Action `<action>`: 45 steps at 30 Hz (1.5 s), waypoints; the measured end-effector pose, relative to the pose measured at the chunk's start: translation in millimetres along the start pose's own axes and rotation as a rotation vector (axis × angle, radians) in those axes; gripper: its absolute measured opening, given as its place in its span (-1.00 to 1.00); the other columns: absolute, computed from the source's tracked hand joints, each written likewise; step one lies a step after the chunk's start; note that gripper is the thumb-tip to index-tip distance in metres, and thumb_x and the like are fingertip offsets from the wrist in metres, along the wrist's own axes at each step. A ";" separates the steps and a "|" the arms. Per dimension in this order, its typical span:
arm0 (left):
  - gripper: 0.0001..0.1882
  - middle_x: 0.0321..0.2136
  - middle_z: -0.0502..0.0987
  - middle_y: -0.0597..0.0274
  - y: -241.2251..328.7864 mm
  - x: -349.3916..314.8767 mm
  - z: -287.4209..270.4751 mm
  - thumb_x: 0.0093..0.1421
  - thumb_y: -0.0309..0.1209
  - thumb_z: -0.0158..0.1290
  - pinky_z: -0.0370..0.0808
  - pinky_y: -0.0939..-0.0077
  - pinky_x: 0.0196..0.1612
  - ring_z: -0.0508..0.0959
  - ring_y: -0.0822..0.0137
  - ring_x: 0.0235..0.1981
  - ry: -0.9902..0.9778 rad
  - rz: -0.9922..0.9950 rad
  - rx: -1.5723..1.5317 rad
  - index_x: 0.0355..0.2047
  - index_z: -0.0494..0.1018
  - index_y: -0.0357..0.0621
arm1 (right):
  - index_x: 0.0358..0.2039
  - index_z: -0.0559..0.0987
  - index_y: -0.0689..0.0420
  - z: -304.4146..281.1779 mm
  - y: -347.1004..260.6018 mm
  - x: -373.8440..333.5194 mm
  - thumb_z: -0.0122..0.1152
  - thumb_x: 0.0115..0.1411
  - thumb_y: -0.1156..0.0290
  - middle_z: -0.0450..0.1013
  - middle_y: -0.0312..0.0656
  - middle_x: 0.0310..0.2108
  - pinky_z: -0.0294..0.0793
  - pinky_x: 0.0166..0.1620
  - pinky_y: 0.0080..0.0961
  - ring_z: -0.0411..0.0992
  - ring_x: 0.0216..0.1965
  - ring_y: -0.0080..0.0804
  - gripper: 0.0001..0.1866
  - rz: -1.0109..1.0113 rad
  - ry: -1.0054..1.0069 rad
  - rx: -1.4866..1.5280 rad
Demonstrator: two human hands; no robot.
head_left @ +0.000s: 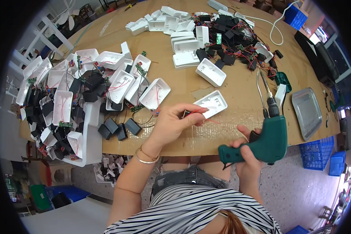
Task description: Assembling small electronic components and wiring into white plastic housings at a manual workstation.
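My left hand (171, 121) is closed in a pinch on a red wire (210, 121), whose loose end sticks out to the right. A small dark part shows between the fingers, mostly hidden. Just beyond the fingertips lies an open white plastic case (217, 102), partly covered by my hand. My right hand (249, 158) is wrapped round the handle of a green soldering gun (275, 134). The gun's metal tip and a thin curved feed tube point away from me, above the cardboard-covered table (171, 144). Another white case (211, 72) lies farther off.
To the left, a white bin (93, 136) overflows with white cases, black boxes and wired circuit boards. Several black boxes (122, 132) lie beside it. A heap of black parts (232, 33) and white cases fills the back. A metal tray (307, 113) sits at right.
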State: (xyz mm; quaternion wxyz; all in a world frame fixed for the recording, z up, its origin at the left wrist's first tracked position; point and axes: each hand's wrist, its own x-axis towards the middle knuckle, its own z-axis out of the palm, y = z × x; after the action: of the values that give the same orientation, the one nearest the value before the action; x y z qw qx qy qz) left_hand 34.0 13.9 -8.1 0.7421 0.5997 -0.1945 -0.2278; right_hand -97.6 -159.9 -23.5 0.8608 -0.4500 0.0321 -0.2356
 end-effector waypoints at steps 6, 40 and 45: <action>-0.87 -0.42 0.52 0.16 -1.5 -20.4 8.5 0.04 -0.57 0.09 0.42 0.66 -0.37 0.50 0.46 -0.44 0.003 0.197 0.261 -0.36 0.51 -0.32 | -0.04 0.22 0.23 22.6 5.7 5.1 0.12 -0.02 0.67 0.41 -0.09 -0.37 0.45 -0.28 -0.53 0.41 -0.39 -0.45 -0.50 0.196 -0.008 -0.353; -0.87 -0.50 0.41 0.18 -34.8 -12.8 65.1 -0.07 -0.48 0.07 0.32 0.35 -0.40 0.41 0.16 -0.45 0.225 0.516 1.157 -0.46 0.38 -0.18 | -0.04 0.24 0.23 -26.3 -17.3 -15.7 0.09 0.00 0.63 0.37 -0.10 -0.41 0.38 -0.28 -0.47 0.34 -0.47 -0.44 -0.54 0.025 0.154 -0.370; -0.86 -0.27 0.38 0.13 -55.7 3.9 64.7 -0.08 -0.44 0.13 0.28 0.25 -0.30 0.34 0.10 -0.26 0.385 0.651 1.235 -0.54 0.38 -0.18 | -0.05 0.26 0.21 -45.4 -13.6 -31.3 0.15 0.01 0.40 0.37 -0.08 -0.40 0.36 -0.28 -0.45 0.33 -0.46 -0.43 -0.52 0.002 0.130 -0.237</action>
State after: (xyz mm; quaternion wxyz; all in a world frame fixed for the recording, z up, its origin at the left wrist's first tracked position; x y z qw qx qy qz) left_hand -5.0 -50.0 -49.3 0.3193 0.8505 -0.3223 0.2661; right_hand -142.6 -187.4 -44.6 0.7978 -0.5324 0.1161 -0.2579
